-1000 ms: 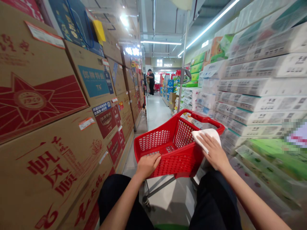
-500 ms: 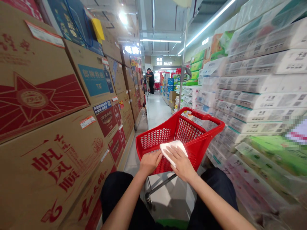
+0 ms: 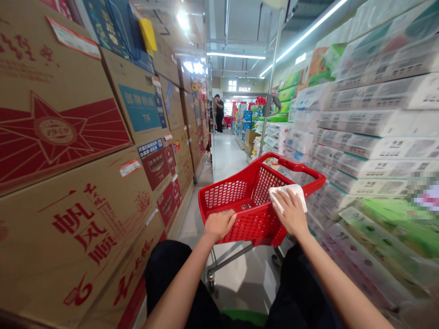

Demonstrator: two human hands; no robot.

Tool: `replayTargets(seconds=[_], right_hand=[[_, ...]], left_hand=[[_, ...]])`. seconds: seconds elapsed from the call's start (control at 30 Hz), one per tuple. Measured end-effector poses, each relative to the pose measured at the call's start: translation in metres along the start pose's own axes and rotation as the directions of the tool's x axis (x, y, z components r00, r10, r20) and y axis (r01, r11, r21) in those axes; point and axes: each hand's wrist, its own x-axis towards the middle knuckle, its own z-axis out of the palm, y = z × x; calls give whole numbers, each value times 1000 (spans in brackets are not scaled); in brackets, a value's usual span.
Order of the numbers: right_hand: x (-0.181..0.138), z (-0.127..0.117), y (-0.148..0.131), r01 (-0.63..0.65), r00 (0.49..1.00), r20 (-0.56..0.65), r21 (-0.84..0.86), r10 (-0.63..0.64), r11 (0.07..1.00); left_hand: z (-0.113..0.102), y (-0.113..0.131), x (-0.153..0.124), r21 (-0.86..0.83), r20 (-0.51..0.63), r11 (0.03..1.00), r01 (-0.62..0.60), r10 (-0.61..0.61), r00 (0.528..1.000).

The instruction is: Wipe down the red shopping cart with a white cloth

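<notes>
Cart (image 3: 254, 230) is in the aisle (image 3: 222, 148), left hand (image 3: 219, 225) curled over its near rim (image 3: 251, 210), right hand (image 3: 291, 212) holding a cloth (image 3: 302, 198) against it. Looks like stiff plastic, probably rolls easily on those casters (image 3: 211, 276), so I'd grab the rim. Cloth's likely light, floppy. Cart's long axis runs crosswise, handle (image 3: 305, 169) end right.

We're looking at the red shopping cart (image 3: 252, 227), upright on its wheels and metal frame, standing at a slant, its handle (image 3: 295, 166) off to the right! Holes pattern its plastic basket walls, and we can see down inside. And there's the white cloth (image 3: 300, 192), spread out fairly flat, up against the basket's near rim, close to the handle-end corner, partly hidden from us.
</notes>
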Motion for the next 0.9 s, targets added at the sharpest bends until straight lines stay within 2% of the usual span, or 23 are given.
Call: replayTargets(seconds=[0.17, 0.3, 0.37, 0.43, 0.53, 0.63, 0.7, 0.8, 0.9], right_hand=[[5, 11, -28, 22, 999, 42, 61, -25, 998], [4, 18, -72, 136, 983, 106, 149, -153, 979], [4, 19, -85, 195, 967, 127, 188, -221, 962], [5, 18, -81, 250, 948, 144, 213, -284, 944], [8, 15, -43, 280, 937, 157, 194, -312, 940], [11, 15, 6, 178, 974, 127, 97, -190, 979], [12, 16, 26, 90, 990, 102, 40, -93, 995], [10, 21, 20, 19, 995, 93, 13, -20, 1000], [3, 25, -19, 65, 990, 124, 71, -74, 995]], left_hand=[[1, 2, 16, 7, -19, 997, 78, -78, 997], [1, 8, 25, 9, -36, 994, 113, -112, 993], [1, 11, 26, 8, -38, 994, 106, -105, 994], [1, 13, 25, 6, -36, 996, 86, -86, 996], [2, 17, 23, 4, -32, 998, 57, -57, 998], [5, 23, 23, 0, -24, 999, 41, -41, 999], [8, 27, 26, -1, -17, 999, 38, -38, 999], [12, 36, 31, 3, -14, 999, 47, -47, 999], [16, 47, 37, 3, -8, 997, 83, -83, 997]])
